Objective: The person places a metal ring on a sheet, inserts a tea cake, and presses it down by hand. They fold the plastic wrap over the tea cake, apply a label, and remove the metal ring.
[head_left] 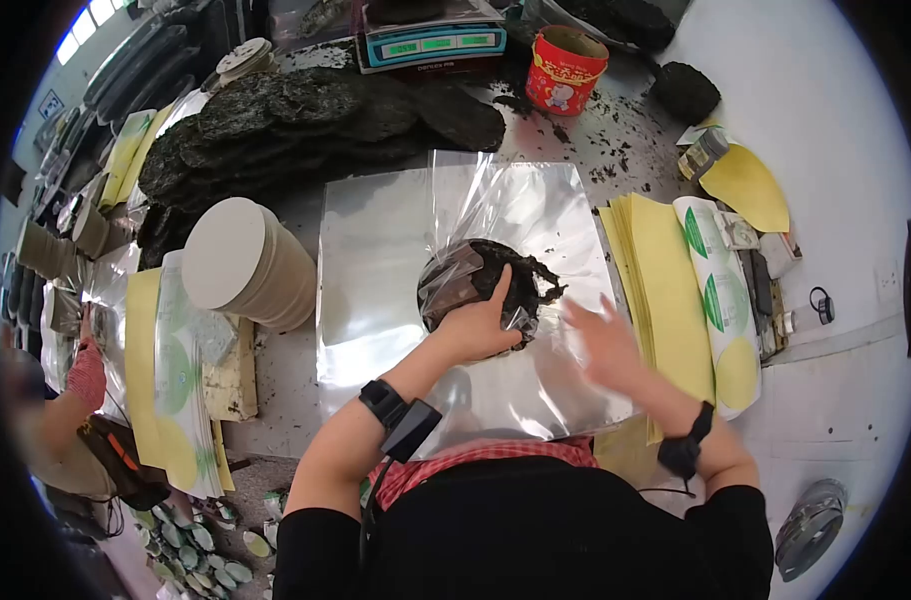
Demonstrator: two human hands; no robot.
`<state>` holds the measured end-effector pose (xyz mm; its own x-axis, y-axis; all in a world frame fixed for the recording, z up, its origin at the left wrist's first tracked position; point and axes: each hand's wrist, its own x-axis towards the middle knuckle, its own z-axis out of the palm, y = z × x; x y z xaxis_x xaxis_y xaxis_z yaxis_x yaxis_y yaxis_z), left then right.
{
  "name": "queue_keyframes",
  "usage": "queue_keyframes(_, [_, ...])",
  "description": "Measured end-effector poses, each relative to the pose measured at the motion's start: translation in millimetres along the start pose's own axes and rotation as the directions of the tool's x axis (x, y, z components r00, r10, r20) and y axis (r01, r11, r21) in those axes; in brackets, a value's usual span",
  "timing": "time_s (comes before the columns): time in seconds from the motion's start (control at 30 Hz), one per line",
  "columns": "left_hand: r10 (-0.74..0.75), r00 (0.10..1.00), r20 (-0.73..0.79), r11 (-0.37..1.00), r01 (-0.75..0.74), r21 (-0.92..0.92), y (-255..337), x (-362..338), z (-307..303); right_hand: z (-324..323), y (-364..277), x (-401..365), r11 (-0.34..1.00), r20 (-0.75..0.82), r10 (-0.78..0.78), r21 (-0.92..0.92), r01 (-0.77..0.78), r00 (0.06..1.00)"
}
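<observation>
Dark disc (521,292) under unclenched left hand (475,328), released, empty right hand (605,350) alongside; behind, red bucket (560,88) with illegible lettering (569,66).

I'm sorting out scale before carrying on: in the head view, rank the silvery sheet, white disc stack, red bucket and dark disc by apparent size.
1. Silvery sheet, largest.
2. White disc stack and dark disc: too alike to rank, as the left hand partly covers the disc.
3. Red bucket, smallest.
</observation>
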<state>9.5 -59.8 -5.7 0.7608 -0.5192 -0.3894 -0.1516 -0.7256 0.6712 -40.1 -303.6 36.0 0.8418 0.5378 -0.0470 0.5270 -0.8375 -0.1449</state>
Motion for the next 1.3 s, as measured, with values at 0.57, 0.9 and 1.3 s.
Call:
queue_keyframes(0.57, [0.114,0.982,-0.149,0.99,-0.101,0.098,-29.8,17.2,33.4,62.6,-29.0,116.5,0.684,-0.35,-0.294,0.573,0.451,0.889])
queue_keyframes(0.9, [-0.077,0.458,-0.886,0.911,-0.329,-0.249,-20.9,-10.2,-1.5,86.1,-47.1,147.2,0.964,0.125,-0.201,0.201,0.174,0.971])
queue_keyframes(1.3, [0.185,0.628,-0.756,0.616,-0.673,-0.409,-49.3,-3.4,8.8,69.0,-43.6,118.0,0.371,-0.507,-0.069,0.786,0.494,0.859])
